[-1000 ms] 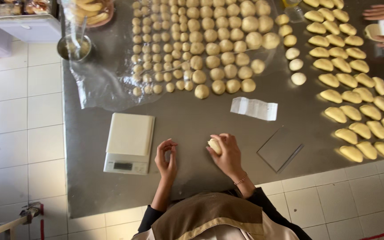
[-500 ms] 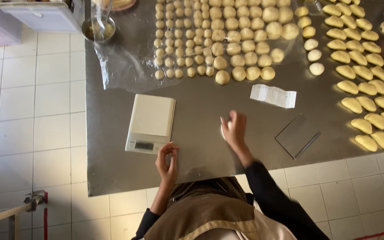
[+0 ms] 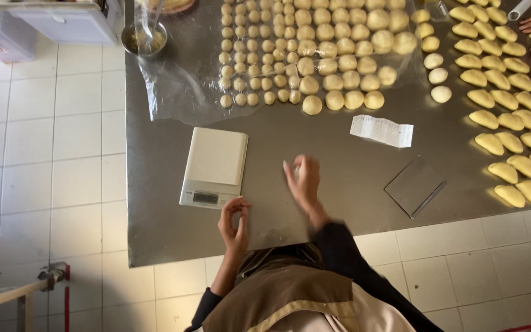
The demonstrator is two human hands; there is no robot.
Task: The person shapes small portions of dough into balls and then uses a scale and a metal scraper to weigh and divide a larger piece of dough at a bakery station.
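Hovering our open right hand (image 3: 302,181) over the steel table (image 3: 339,166), we are curling our empty left hand (image 3: 233,222) near the scale (image 3: 215,166).

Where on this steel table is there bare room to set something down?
Bare steel lies between the scale and the paper slip, around the right hand, and along the near edge by the clear square. The dough balls on plastic and shaped pieces crowd the far and right sides.

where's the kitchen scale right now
In the head view, the white kitchen scale sits on the steel table, just beyond the left hand, left of the right hand.
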